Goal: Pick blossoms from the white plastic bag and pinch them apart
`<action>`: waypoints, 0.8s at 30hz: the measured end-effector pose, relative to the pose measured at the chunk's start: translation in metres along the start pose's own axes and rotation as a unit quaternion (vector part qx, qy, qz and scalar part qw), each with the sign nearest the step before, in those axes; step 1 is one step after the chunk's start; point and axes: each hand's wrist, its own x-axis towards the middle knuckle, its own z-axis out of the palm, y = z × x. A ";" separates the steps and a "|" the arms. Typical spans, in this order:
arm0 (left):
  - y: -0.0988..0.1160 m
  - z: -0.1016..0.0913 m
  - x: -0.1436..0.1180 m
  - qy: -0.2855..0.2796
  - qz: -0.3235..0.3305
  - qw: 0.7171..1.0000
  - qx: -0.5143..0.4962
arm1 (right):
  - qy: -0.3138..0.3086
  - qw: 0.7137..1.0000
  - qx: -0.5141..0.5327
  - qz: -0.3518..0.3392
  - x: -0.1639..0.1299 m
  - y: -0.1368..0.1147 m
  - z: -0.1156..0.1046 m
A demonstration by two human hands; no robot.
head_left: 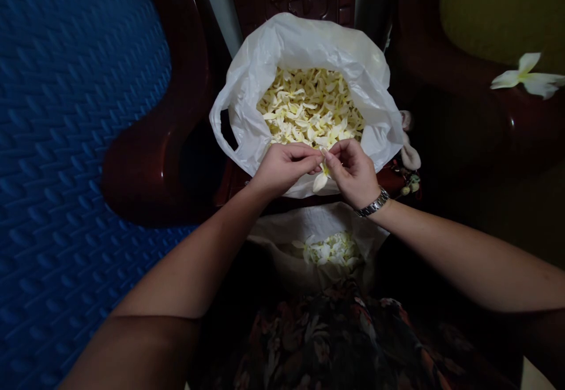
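My left hand (285, 166) and my right hand (353, 172) meet over the near rim of a white plastic bag (247, 84). Between their fingertips they pinch one white-and-yellow flower (321, 179), whose petal hangs down. The bag stands open on a dark wooden chair and is filled with several loose pale yellow petals (309, 107). A metal watch (374, 205) sits on my right wrist. Below my hands, on my lap, a second smaller bag (282, 237) holds a small heap of whole flowers (331, 250).
Dark red wooden chair arms (154, 143) curve at left and right. A blue textured mat (66, 143) covers the left side. One whole white flower (527, 75) lies on the right chair arm. A floral-patterned garment (335, 337) covers my lap.
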 end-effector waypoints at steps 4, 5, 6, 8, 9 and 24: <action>0.001 0.002 0.000 0.013 -0.027 1.000 -0.009 | 0.006 1.000 -0.008 -0.008 0.000 0.000 0.001; 0.000 0.003 -0.001 0.017 -0.034 0.999 -0.013 | 0.006 1.000 -0.010 -0.009 0.000 0.000 0.001; 0.000 0.004 -0.001 0.022 -0.042 0.999 -0.017 | 0.005 1.000 -0.012 -0.008 0.000 -0.001 0.001; 0.000 0.004 -0.001 0.028 -0.053 0.998 -0.024 | 0.002 1.000 -0.017 -0.008 0.000 -0.001 0.001; -0.001 0.004 -0.001 0.030 -0.055 0.998 -0.026 | 0.001 1.000 -0.020 -0.008 0.000 -0.001 0.001; 0.001 0.009 0.003 0.044 -0.147 0.978 -0.143 | -0.015 1.000 -0.005 0.005 -0.002 -0.003 0.004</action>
